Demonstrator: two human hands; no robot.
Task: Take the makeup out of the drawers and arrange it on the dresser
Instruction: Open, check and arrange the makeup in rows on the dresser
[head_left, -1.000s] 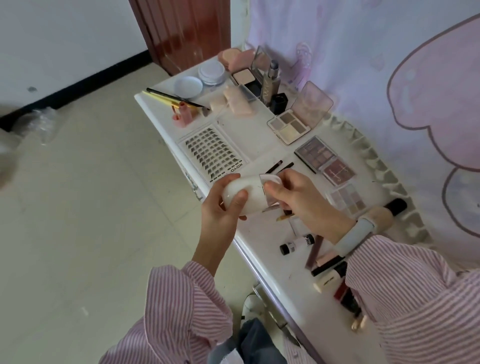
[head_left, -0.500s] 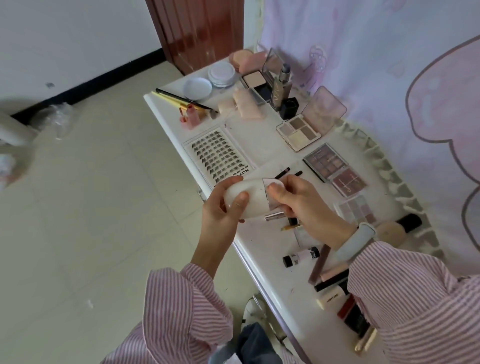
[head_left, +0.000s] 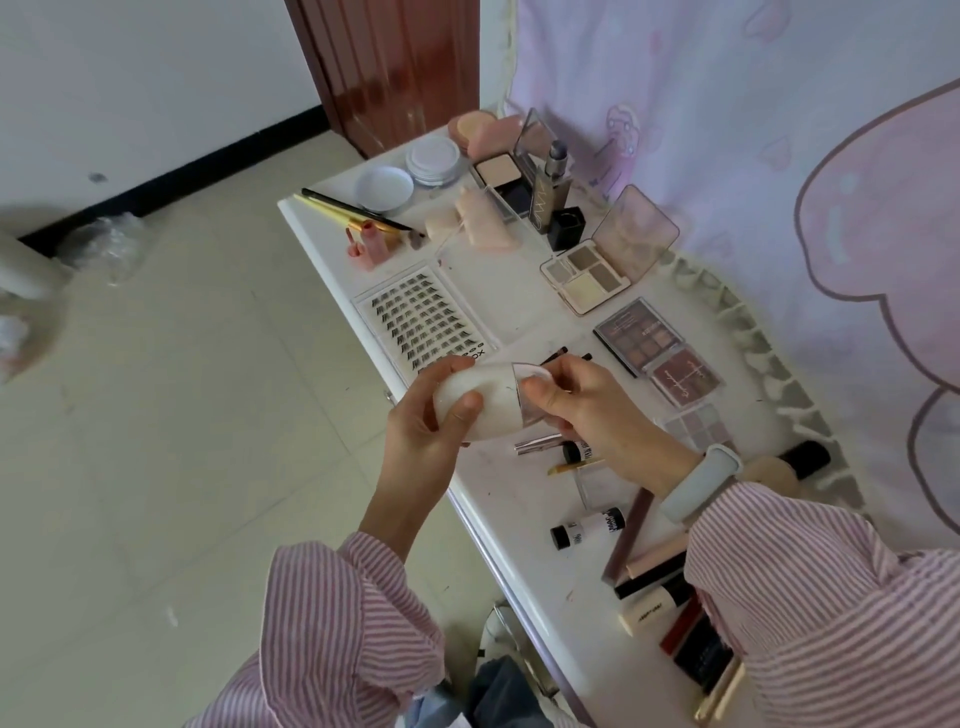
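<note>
Both hands still grip the white egg-shaped plastic case (head_left: 480, 402) over the white dresser's (head_left: 524, 566) front edge: left hand (head_left: 431, 421) unmoved, right hand (head_left: 576, 405) pinching the clear lid slightly further open.

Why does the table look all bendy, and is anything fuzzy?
Head view: the wide lens curves the dresser edge and stretches the corners; the door is streaky-blurred, the egg case in both hands is fairly sharp, and soft daylight leaves hardly any shadows.

White egg-shaped case (head_left: 480, 402); pink-white striped sleeves (head_left: 332, 623); white dresser (head_left: 524, 525); brown-toned palette (head_left: 638, 335).
</note>
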